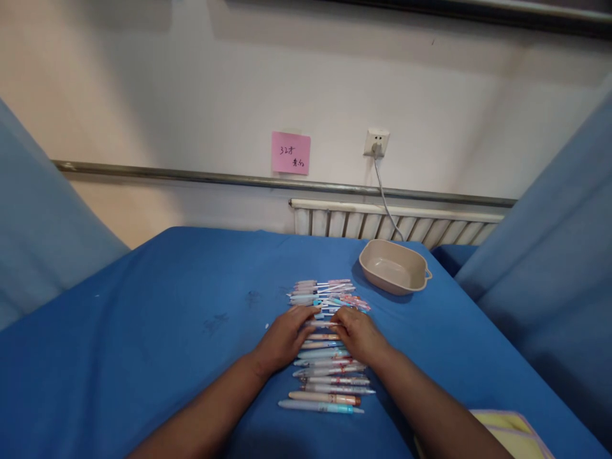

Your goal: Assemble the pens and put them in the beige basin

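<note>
Many pens lie crosswise in a column on a blue-covered table point(191, 325). At the near end is a light blue pen point(310, 405), with a peach pen point(320, 398) just beyond it. My left hand point(289, 333) is closed on the left end of a pale pen point(321, 324) in the middle of the column. My right hand point(357, 331) has its fingers on that pen's right end. Past my hands, more pens point(306, 292) lie close together, some with white sticks and pink or red parts at their right side.
A beige plastic basin point(394, 268) stands at the back right. Something yellow point(511, 433) lies at the near right edge. Behind the table are a radiator point(363, 223), a metal rail point(215, 178) and a plugged-in cable point(384, 191). Blue curtains point(549, 204) hang at both sides.
</note>
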Available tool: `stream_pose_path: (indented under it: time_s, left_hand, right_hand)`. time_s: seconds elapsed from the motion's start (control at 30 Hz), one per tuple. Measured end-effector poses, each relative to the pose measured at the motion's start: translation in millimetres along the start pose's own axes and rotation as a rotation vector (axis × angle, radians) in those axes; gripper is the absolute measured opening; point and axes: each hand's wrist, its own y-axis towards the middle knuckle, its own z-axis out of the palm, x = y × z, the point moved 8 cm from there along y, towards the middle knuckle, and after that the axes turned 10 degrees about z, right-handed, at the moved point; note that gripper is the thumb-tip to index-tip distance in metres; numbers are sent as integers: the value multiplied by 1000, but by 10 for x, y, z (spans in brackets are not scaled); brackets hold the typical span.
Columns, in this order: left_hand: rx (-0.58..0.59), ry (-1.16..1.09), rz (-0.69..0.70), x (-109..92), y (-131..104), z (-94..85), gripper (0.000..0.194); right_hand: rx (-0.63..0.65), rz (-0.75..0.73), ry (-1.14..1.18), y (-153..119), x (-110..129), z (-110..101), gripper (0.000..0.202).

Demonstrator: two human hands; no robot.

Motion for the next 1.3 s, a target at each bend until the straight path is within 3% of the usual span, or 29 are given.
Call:
stream_pose_path:
  time_s: [0.17,0.27,0.33,0.4,0.53,0.63,0.73,0.8,0.97,1.17,1.3]
  left_hand:
    - [40,-15,-153,137,-36,27,29]
    - [-36,-18,-62,66,-14,-32,43]
    - [-35,-23,-5,22,-4,-27,41]
    - [9,-15,-43,57,-7,9,31]
    - [63,5,-173,160,-27,32,33]
    - [-32,15,-65,55,6,-54,41]
    - [-27,18,26,-22,18,-45,38]
    - [4,24,-35,52,5,-23,32]
    - [10,31,-223,331,-46,-81,36]
    - [-72,39,-171,354,-38,-178,31]
    - [-67,-13,-146,276,-32,-97,31]
  right_hand:
    - [-11,-40,-9,-24,28,-4,7]
    - [-23,-50,-22,-28,33,0,7]
    - [-35,-59,-15,-28,38,3,8]
    - [-36,-77,-7,-27,48,16,9]
    - [-41,-105,-9,-27,56,19,11]
    - [-59,-100,-3,-22,37,-5,8]
    - [-68,-98,12,-14,17,-19,6]
    - [-75,-95,15,-5,-6,-33,6]
    - [-85,-46,-37,32,-128,-120,8]
    - [-19,73,-183,53,-266,-161,10]
    - [-54,-12,-168,24,-115,-146,28]
